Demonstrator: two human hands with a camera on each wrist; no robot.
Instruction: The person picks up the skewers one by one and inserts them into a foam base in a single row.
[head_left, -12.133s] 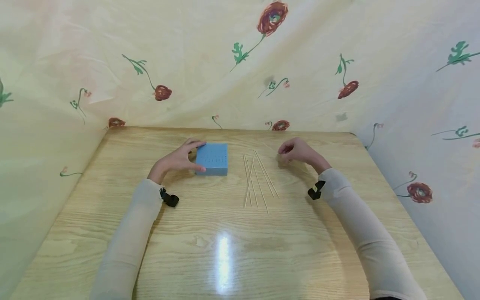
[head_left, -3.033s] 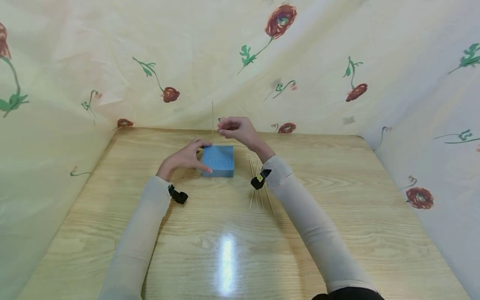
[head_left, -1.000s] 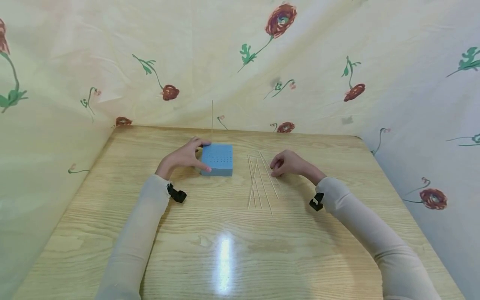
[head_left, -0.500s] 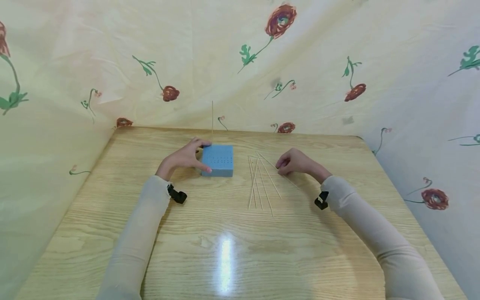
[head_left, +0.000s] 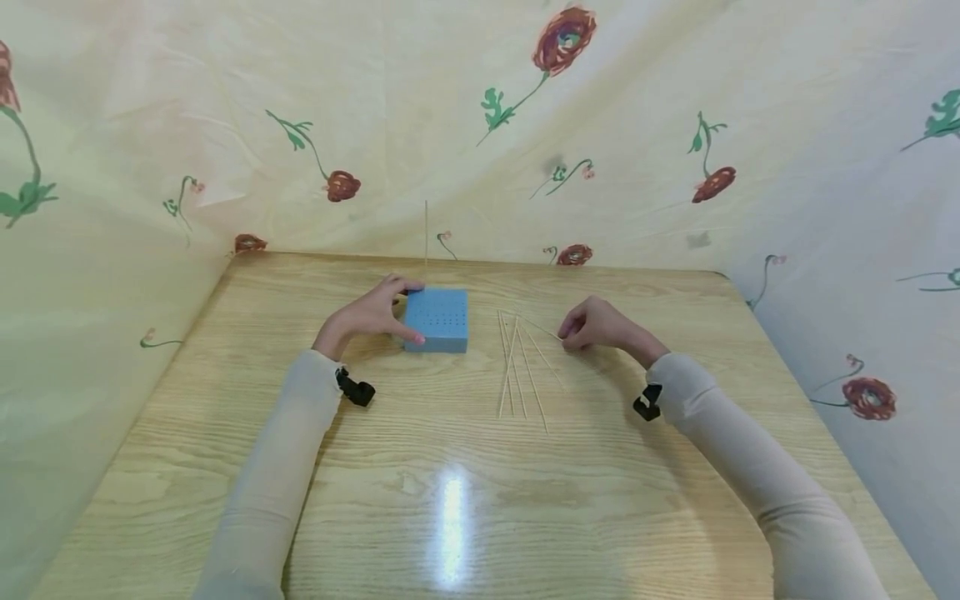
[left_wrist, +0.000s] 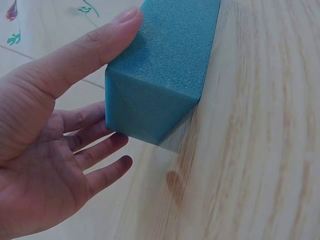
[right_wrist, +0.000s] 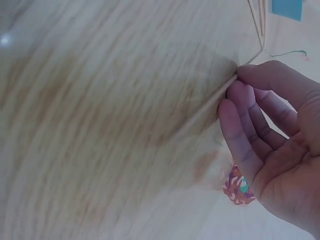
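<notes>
The right hand point(head_left: 596, 323), fingertips closed, pinches a thin pale wooden stick point(right_wrist: 212, 100) at three o'clock of the square blue foam block point(head_left: 437, 321) the wide-spread left hand point(head_left: 366, 317) grips, a pick-up likely calling for careful lifting.

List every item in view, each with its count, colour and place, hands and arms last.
Table: 1, light wood-grain, under everything, a bright reflection near its front
Backdrop: cream with red-and-green floral print, behind and beside the table
Blue block: 1, blue, perforated on top, toward the table's back, left of centre
Upright stick: 1, pale tan, at the block's back left corner, base hidden
Loose sticks: about 5, pale tan, overlapping, right of the block
Held stick: 1, pale tan, pinched in the right hand
Wrist devices: 2, black, one per wrist
Sleeves: 2, off-white, one per arm
Left hand: 1, bare, gripping the block's left side
Right hand: 1, bare, right of the loose sticks
</notes>
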